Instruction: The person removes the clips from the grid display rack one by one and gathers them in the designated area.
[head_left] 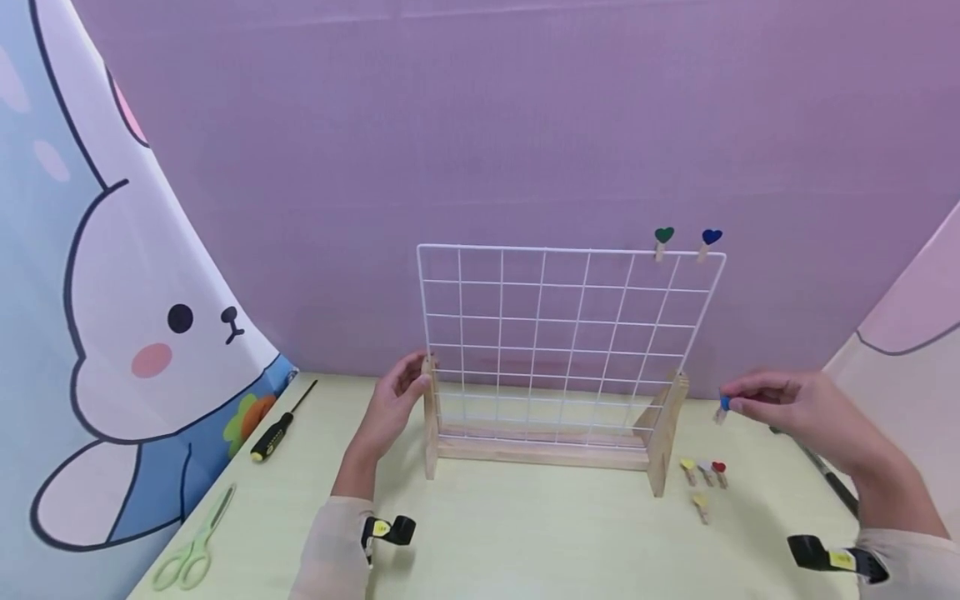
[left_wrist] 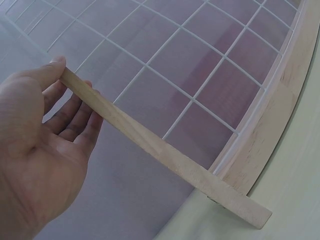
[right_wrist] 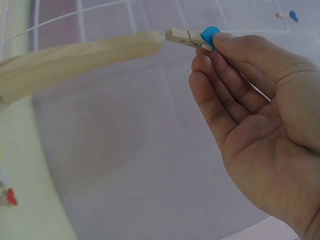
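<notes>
A white wire grid panel [head_left: 517, 333] stands upright in a wooden stand [head_left: 525, 451]. My left hand [head_left: 393, 396] grips the top of the stand's left upright [left_wrist: 165, 152], thumb on the near edge and fingers behind. Off to the right of the stand, my right hand [head_left: 802, 408] pinches a small wooden clothespin [right_wrist: 182, 37] by its bright blue end. The pin's wooden tip points toward the right upright [head_left: 666, 442]. On the grid's top bar, near the right corner, sit a green heart clothespin [head_left: 663, 237] and a dark blue heart clothespin [head_left: 711, 238].
Several small clothespins with yellow, white and red [head_left: 719, 468] tops lie right of the stand. Green scissors [head_left: 193, 550] and a black-and-yellow screwdriver [head_left: 276, 435] lie on the left of the table [head_left: 540, 542]. A dark pen-like tool [head_left: 832, 483] lies partly behind the right arm.
</notes>
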